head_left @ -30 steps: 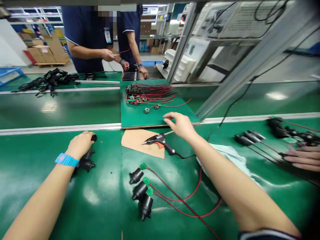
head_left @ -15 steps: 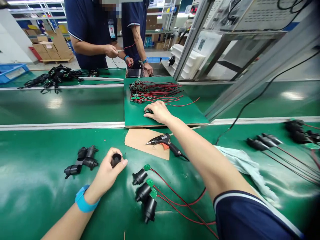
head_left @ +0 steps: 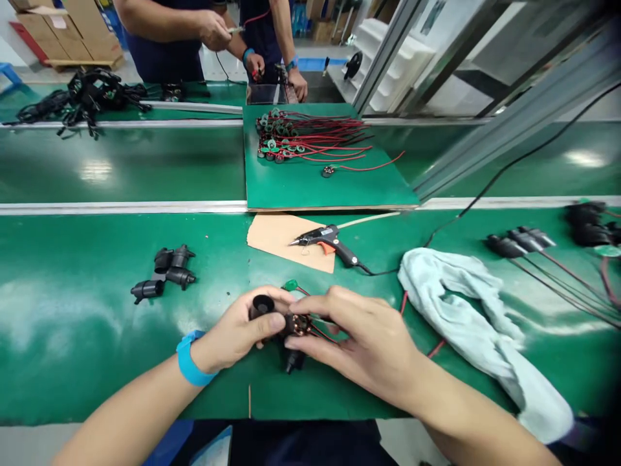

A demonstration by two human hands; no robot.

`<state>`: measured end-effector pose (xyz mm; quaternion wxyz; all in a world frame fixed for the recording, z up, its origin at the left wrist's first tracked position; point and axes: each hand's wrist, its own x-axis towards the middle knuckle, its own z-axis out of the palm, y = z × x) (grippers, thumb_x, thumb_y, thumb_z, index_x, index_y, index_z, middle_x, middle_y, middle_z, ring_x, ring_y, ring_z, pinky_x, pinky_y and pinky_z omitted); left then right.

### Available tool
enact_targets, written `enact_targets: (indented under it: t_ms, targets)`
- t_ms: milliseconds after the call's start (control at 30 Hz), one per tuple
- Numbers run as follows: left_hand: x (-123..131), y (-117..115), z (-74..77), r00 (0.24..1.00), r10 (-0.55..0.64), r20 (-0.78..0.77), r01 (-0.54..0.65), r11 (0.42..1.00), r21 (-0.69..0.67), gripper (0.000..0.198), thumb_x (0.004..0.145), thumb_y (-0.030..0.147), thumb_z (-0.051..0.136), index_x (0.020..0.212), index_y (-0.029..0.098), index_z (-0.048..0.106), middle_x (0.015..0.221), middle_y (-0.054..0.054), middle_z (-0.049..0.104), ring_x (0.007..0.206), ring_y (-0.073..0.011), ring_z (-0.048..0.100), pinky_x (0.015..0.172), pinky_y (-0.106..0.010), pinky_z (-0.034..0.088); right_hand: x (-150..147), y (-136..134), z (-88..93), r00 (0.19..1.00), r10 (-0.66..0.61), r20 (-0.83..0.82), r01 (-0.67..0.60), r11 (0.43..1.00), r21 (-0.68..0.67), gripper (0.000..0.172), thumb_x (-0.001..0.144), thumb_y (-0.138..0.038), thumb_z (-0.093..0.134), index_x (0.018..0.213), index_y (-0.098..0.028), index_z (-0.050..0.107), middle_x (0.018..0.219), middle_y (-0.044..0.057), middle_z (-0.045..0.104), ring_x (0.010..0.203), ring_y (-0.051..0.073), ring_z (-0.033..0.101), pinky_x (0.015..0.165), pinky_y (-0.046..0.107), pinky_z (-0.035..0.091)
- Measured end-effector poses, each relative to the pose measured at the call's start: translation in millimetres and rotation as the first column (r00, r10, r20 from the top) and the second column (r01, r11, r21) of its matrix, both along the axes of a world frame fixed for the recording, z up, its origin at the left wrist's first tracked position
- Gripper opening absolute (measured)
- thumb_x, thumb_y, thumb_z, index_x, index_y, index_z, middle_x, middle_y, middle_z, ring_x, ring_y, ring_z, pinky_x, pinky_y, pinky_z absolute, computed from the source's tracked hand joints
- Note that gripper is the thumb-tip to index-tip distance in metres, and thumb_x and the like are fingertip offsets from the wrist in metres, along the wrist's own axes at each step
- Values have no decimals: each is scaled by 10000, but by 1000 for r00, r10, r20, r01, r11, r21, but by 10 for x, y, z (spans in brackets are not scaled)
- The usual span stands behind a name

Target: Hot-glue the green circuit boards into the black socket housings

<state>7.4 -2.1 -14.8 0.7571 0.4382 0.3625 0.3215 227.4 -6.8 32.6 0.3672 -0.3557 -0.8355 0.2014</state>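
My left hand [head_left: 237,327] is closed around a black plastic housing [head_left: 262,303], its round open end facing up. Thumb and fingers of my right hand [head_left: 369,340] pinch a small round circuit board [head_left: 301,324] with wires trailing from it, right beside the housing. Whether the two parts touch, I cannot tell. Below my hands another black housing [head_left: 293,362] shows in part, and a green disc [head_left: 290,285] on a red wire peeks out behind them. Several loose black housings [head_left: 180,274] lie to the left on the green table.
A black glue gun [head_left: 330,241] rests on brown cardboard [head_left: 272,238]. Beyond it, a raised green board [head_left: 291,188] carries several wired round boards [head_left: 281,139]. On the right lie a pale cloth [head_left: 456,310] and wired black housings [head_left: 521,241]. Two people [head_left: 213,29] work opposite.
My right hand has come back from the raised board with a wired circuit board. My left hand has moved right with the housing, so both hands meet. The view has tilted down.
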Motion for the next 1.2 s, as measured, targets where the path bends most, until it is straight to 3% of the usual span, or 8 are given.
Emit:
enact_targets:
  t_ms: [167,333,467,600,733,900,1033,1200]
  targets:
    - [82,-75,6,997,-19,78,28,994,-107,442,748,499,854,962,179,637,810,-8,630,686,-108,534,576,-194,377,-77,-66,-234,966,-5,-260,-83,941,-327,309,836,-298,813,1110,-192,715,783,-21,609,613,63,527,569,179,447]
    - [61,-36,-18,994,11,111,-6,999,-50,391,704,420,904,843,170,638,745,25,593,717,-108,532,665,-210,405,-111,-63,-260,862,-98,-498,-329,640,-695,223,858,-319,775,1031,-188,723,824,-16,614,506,21,373,428,176,279]
    - [32,0,6,992,-80,94,83,996,-30,422,668,445,920,846,164,662,788,-3,629,739,-140,572,690,-246,442,-105,18,-356,774,-121,-621,-522,433,-735,358,726,-287,883,1015,-183,697,679,-71,521,495,23,341,435,165,260]
    - [11,24,32,985,-132,111,134,991,-11,445,701,496,889,891,175,645,794,-8,636,709,-145,604,689,-264,472,-41,99,-387,664,-68,-744,-672,382,-634,430,785,-293,842,1168,-185,679,856,-15,628,634,54,544,569,178,454]
    - [-1,29,11,990,-89,110,94,995,-40,442,723,483,879,899,187,603,777,-8,660,737,-161,647,704,-268,483,-5,112,-334,741,-108,-663,-559,448,-698,232,863,-269,767,1070,-172,728,797,-2,665,609,57,533,572,184,437]
    - [4,40,-33,996,-77,35,77,997,7,438,742,494,863,891,185,591,767,10,643,710,-131,589,676,-241,448,-42,88,-289,903,-161,-398,-198,666,-719,170,748,-279,853,869,-176,791,661,-46,536,499,29,307,431,198,227]
    - [-15,57,-46,992,-67,-103,79,991,109,432,809,480,814,1036,188,589,892,-17,651,790,-141,591,733,-259,451,-17,92,-306,923,-209,-323,-12,822,-569,107,823,-286,782,828,-180,787,604,-53,482,481,43,341,430,210,268]
    - [-73,68,-15,970,-1,-243,69,960,273,347,939,421,679,1139,237,461,957,-12,625,831,-141,557,767,-272,433,99,182,-241,939,-253,-231,180,938,-296,51,842,-242,783,891,-232,790,775,20,676,685,128,587,582,260,457]
